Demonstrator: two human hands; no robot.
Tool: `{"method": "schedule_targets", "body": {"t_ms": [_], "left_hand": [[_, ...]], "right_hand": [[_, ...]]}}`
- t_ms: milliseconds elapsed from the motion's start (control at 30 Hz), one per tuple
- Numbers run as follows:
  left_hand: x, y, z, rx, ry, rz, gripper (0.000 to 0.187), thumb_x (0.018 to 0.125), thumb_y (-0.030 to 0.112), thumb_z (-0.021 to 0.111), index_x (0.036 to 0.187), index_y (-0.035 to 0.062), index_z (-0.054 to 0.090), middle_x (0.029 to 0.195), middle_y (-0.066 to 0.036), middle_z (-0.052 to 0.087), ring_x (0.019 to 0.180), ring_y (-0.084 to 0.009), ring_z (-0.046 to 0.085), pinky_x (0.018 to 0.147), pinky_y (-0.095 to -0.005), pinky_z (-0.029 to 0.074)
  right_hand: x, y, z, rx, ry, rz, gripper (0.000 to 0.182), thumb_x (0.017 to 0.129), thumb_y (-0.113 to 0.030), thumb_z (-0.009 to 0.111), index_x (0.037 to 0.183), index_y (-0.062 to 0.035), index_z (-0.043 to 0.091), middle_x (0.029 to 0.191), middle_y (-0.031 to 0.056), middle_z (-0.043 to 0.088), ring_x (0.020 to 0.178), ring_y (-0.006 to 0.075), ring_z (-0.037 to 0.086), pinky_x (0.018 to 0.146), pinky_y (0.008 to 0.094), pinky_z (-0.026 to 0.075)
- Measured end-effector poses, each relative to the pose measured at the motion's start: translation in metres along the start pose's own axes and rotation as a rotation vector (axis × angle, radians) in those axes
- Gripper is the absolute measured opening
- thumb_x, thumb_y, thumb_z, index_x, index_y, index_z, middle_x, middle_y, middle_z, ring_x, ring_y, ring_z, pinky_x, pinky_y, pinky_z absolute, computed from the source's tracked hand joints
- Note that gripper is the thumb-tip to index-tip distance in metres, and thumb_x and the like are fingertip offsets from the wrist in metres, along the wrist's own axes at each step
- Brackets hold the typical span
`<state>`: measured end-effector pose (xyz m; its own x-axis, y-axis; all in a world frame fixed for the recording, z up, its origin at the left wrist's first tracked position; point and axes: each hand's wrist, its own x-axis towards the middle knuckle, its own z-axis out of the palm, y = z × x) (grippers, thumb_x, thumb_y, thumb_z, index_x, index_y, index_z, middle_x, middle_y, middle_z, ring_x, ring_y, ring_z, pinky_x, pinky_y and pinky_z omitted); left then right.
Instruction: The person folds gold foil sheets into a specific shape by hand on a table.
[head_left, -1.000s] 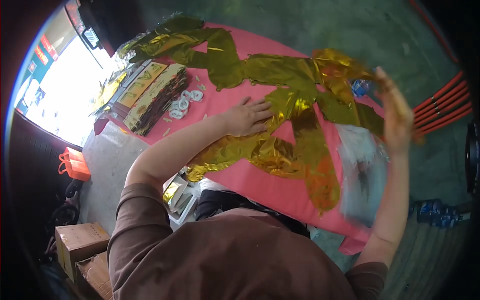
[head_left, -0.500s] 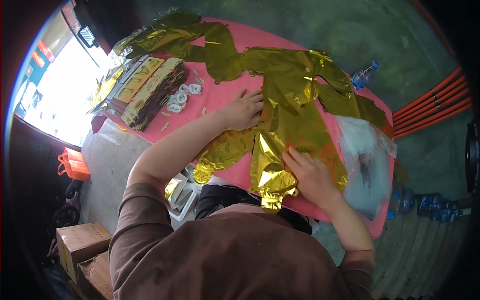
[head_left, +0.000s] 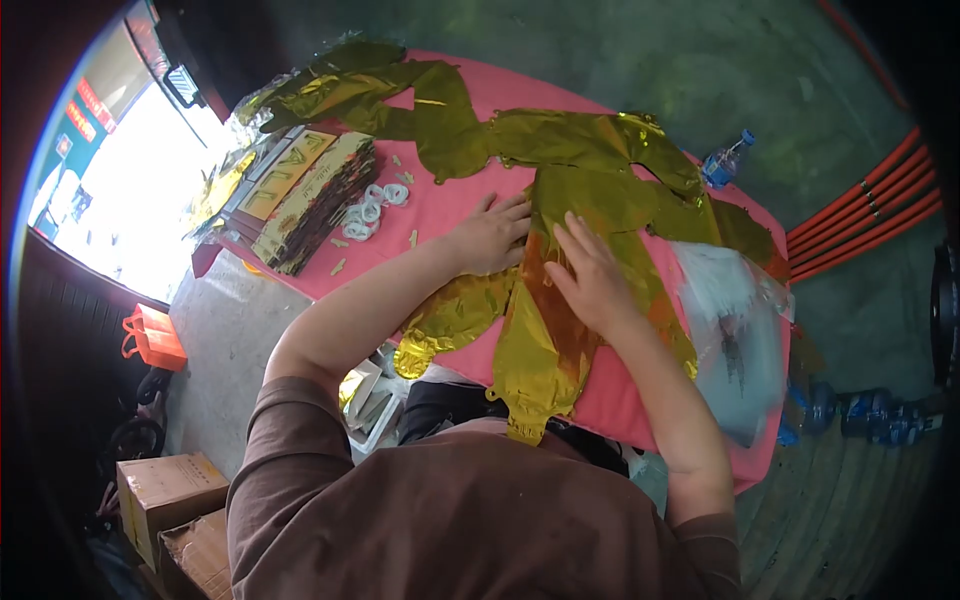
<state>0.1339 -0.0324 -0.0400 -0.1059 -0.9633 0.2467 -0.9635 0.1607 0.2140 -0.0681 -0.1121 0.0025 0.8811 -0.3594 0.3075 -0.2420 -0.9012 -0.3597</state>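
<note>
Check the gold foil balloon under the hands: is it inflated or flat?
Flat. The gold foil balloon lies spread on the pink table with no bulge, and the left hand and right hand rest open-palmed on it.

1. A stack of flat printed packets [head_left: 310, 195] lies at the left end of the pink tabletop [head_left: 450, 205].
2. Small white rings [head_left: 372, 208] sit just beside the stack.
3. A clear plastic bag [head_left: 735, 335] rests on the right end.
4. A water bottle [head_left: 722, 163] stands beyond the far edge.
5. Cardboard boxes [head_left: 165, 490] and an orange bag [head_left: 153, 335] sit on the floor at left.
</note>
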Motion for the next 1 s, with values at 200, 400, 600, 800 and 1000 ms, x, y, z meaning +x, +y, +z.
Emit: {"method": "schedule_targets", "body": {"t_ms": [200, 400, 600, 800, 1000], "left_hand": [[-0.003, 0.000, -0.001, -0.178, 0.041, -0.075, 0.054, 0.089, 0.031, 0.049, 0.137, 0.0102, 0.034, 0.144, -0.015, 0.031, 0.137, -0.0288, 0.022, 0.109, -0.0553, 0.016], [-0.015, -0.014, -0.013, -0.054, -0.094, -0.089, 0.053, 0.092, 0.036, 0.046, 0.138, 0.0121, 0.036, 0.146, -0.012, 0.029, 0.138, -0.0286, 0.019, 0.109, -0.0547, 0.015], [-0.013, -0.015, -0.017, -0.031, -0.094, -0.083, 0.051, 0.092, 0.037, 0.046, 0.137, 0.0130, 0.039, 0.146, -0.011, 0.030, 0.138, -0.0286, 0.021, 0.110, -0.0530, 0.014], [-0.013, -0.027, -0.009, -0.071, -0.007, -0.040, 0.052, 0.090, 0.041, 0.048, 0.134, 0.0153, 0.042, 0.142, -0.011, 0.036, 0.136, -0.0290, 0.025, 0.109, -0.0533, 0.018], [-0.012, -0.025, -0.012, -0.059, -0.031, -0.050, 0.052, 0.090, 0.041, 0.047, 0.135, 0.0151, 0.042, 0.143, -0.011, 0.035, 0.136, -0.0287, 0.025, 0.109, -0.0528, 0.018]], "right_hand": [[0.007, 0.019, 0.036, -0.193, -0.172, 0.148, 0.062, 0.092, -0.040, 0.044, 0.141, -0.0049, 0.028, 0.148, 0.0178, 0.023, 0.138, 0.0298, 0.017, 0.111, 0.0451, 0.012], [0.004, 0.016, 0.032, -0.219, -0.183, 0.170, 0.063, 0.093, -0.042, 0.042, 0.142, -0.0060, 0.027, 0.148, 0.0170, 0.022, 0.139, 0.0299, 0.017, 0.112, 0.0445, 0.012], [0.009, 0.012, 0.031, -0.252, -0.244, 0.214, 0.063, 0.094, -0.044, 0.039, 0.143, -0.0073, 0.024, 0.149, 0.0169, 0.020, 0.139, 0.0299, 0.016, 0.112, 0.0447, 0.012], [0.014, 0.011, 0.036, -0.298, -0.233, 0.225, 0.064, 0.094, -0.045, 0.037, 0.143, -0.0078, 0.023, 0.149, 0.0168, 0.020, 0.139, 0.0301, 0.016, 0.112, 0.0450, 0.013], [0.014, 0.010, 0.037, -0.312, -0.223, 0.235, 0.064, 0.094, -0.046, 0.036, 0.143, -0.0071, 0.023, 0.149, 0.0170, 0.019, 0.139, 0.0301, 0.016, 0.112, 0.0451, 0.013]]}}
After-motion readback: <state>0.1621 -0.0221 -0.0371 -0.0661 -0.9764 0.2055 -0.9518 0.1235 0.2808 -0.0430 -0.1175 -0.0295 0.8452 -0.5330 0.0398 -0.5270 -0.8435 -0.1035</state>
